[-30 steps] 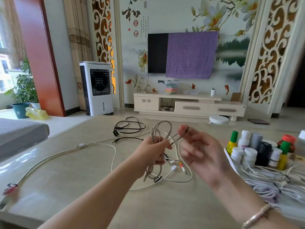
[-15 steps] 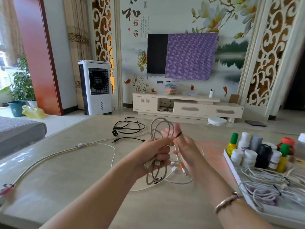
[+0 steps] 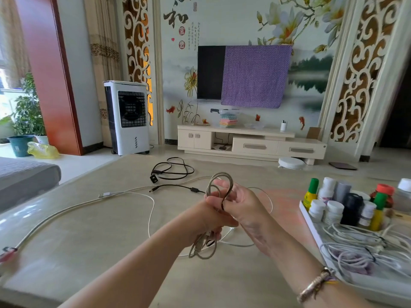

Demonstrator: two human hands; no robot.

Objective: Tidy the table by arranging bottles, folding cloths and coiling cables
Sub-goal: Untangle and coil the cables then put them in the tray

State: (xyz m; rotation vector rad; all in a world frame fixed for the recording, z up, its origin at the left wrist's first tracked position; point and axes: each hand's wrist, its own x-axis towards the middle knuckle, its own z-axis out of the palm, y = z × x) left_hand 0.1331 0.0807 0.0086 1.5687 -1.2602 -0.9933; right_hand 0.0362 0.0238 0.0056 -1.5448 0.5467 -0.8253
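My left hand [image 3: 208, 215] grips a coiled grey braided cable [image 3: 219, 183] above the middle of the beige table [image 3: 93, 241]; its loops stick out above and hang below the fist. My right hand [image 3: 242, 206] is pressed against the coil from the right, fingers curled round a thin dark tie at the coil's waist. A long white cable [image 3: 124, 194] snakes across the table to the left. A black cable [image 3: 172, 168] lies loosely looped at the far side. Several bottles [image 3: 340, 203] stand in a white tray [image 3: 311, 225] on the right, with coiled white cables [image 3: 360, 250] in it.
A red-tipped plug [image 3: 7, 252] lies at the table's left edge. A grey sofa [image 3: 24, 176] stands beyond the left side. Behind the table are a white air cooler [image 3: 127, 117], a TV cabinet [image 3: 249, 143] and a robot vacuum [image 3: 291, 163] on the floor.
My right hand has moved in from apart, bringing the thin dark tie to the coil, and now wraps against it. The left hand has kept its hold on the coil.
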